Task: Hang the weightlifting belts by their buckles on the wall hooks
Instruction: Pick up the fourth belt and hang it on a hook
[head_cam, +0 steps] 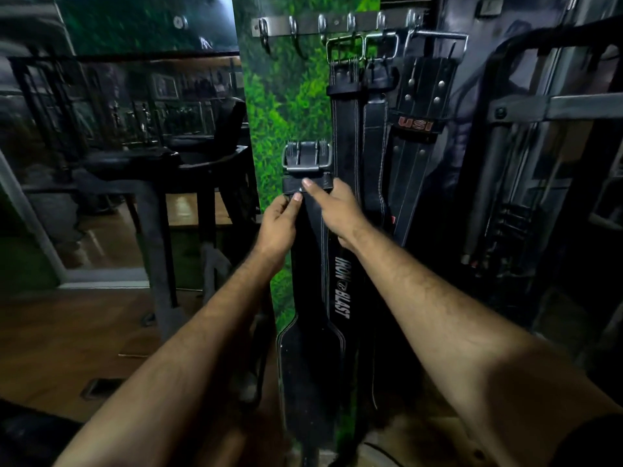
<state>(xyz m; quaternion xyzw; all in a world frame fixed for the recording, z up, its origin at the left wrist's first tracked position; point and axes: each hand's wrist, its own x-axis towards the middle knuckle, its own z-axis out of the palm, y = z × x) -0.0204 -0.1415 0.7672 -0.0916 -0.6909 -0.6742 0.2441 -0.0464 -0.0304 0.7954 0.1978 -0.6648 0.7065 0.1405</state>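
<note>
I hold a black weightlifting belt [310,264] upright in front of a green wall panel [290,96]. Its metal buckle [306,156] points up, well below the hook rail [337,23]. My left hand [279,224] grips the strap's left edge just under the buckle. My right hand [337,210] holds the strap from the right, thumb across its front. Three black belts hang by their buckles on the rail's right-hand hooks: one [344,106], a second [376,129] and a studded one marked USI [418,123]. Two hooks [264,32] at the rail's left end are bare.
A black padded bench [161,163] stands to the left before a mirror [118,79]. Dark gym machine frames [539,146] crowd the right side. Wooden floor [67,332] spreads at lower left.
</note>
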